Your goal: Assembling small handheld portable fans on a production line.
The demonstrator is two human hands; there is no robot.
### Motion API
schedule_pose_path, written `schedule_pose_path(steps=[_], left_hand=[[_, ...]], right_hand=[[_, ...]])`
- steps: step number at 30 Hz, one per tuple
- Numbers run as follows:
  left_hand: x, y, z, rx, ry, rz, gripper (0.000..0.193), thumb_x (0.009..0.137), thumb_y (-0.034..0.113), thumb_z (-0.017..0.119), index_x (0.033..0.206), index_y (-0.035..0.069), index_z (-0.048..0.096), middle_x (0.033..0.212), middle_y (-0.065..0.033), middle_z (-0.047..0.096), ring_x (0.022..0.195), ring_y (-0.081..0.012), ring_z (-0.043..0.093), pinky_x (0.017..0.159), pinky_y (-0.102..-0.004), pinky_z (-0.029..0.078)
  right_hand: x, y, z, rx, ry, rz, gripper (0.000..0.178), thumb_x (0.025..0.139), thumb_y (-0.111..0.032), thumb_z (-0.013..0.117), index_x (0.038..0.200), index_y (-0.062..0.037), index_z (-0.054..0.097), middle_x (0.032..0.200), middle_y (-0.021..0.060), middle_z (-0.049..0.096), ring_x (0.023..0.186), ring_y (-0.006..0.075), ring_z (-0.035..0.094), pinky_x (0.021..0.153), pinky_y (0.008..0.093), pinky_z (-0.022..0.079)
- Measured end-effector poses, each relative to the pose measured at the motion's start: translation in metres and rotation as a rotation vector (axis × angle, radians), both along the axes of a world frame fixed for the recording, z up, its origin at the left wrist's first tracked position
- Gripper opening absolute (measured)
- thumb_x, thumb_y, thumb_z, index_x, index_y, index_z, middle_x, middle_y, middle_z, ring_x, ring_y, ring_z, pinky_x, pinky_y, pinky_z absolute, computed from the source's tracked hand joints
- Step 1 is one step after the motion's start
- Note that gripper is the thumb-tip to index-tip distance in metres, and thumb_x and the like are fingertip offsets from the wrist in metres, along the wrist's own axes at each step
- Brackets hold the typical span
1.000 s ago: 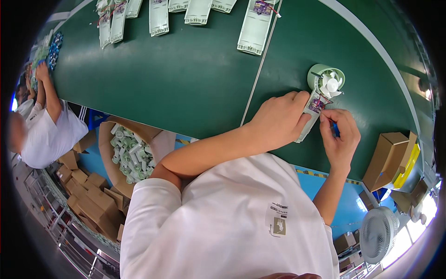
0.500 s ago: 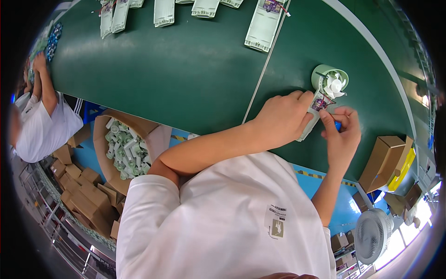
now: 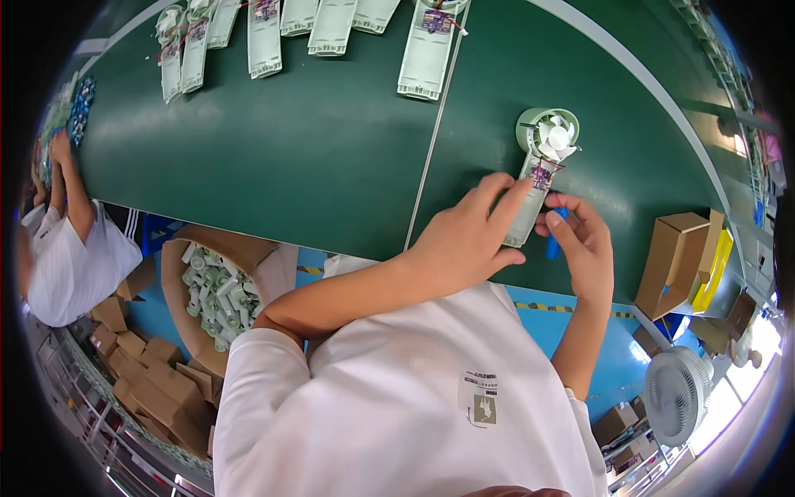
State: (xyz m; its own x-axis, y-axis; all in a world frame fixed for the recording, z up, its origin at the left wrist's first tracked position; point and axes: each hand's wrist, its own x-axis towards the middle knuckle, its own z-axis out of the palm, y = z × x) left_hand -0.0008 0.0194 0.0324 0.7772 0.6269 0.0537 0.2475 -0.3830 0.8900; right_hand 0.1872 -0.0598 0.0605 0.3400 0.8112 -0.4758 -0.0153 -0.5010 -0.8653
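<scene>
A pale green handheld fan half-shell lies on the green table, its round head upward and its handle slanting down toward me. White fan blades sit in the head; below them are a small purple circuit board and thin dark red wires. My left hand is open at the handle's left side, fingertips at its edge and thumb stretched out near its lower end. On the other side, my right hand is closed on a blue cylindrical battery, held upright just beside the handle.
Several similar half-shells lie along the table's far side. A carton of pale green parts stands at lower left, near another person. Right of the table are an open cardboard box and a grey fan.
My left hand has loosened from the handle and its fingers have spread. My right hand has drawn back from the circuit board, showing more of the battery. The whole view has shifted slightly.
</scene>
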Motion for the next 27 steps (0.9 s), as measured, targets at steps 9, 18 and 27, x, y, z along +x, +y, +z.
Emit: schedule_pose_path(steps=[9, 18, 27], left_hand=[[-0.002, -0.006, -0.019, 0.174, 0.040, -0.007, 0.078, 0.071, 0.026, 0.082, 0.135, 0.003, 0.044, 0.122, -0.0121, 0.046, 0.095, -0.0246, 0.061, 0.065, -0.0302, 0.055], [-0.003, -0.003, -0.020, 0.138, 0.049, -0.054, 0.082, 0.067, 0.028, 0.084, 0.134, 0.004, 0.043, 0.119, -0.0110, 0.045, 0.098, -0.0234, 0.062, 0.062, -0.0296, 0.055], [-0.003, -0.001, -0.021, 0.161, 0.029, 0.019, 0.078, 0.067, 0.029, 0.083, 0.133, 0.007, 0.047, 0.119, -0.0076, 0.049, 0.094, -0.0212, 0.062, 0.060, -0.0301, 0.054]], right_hand=[[-0.013, -0.010, 0.009, -0.010, 0.034, -0.023, 0.027, 0.088, -0.001, 0.067, 0.114, 0.0061, 0.062, 0.095, 0.0076, 0.068, 0.089, 0.0141, 0.066, 0.078, 0.0259, 0.053], [-0.048, 0.002, -0.006, 0.112, -0.231, -0.233, 0.023, 0.082, 0.001, 0.075, 0.102, 0.0052, 0.065, 0.086, 0.0063, 0.068, 0.074, 0.0072, 0.063, 0.065, 0.0210, 0.052], [-0.063, 0.009, -0.014, 0.287, -0.622, -0.210, 0.017, 0.080, 0.000, 0.076, 0.094, 0.0027, 0.066, 0.085, 0.0045, 0.064, 0.071, 0.0091, 0.060, 0.064, 0.0226, 0.050]])
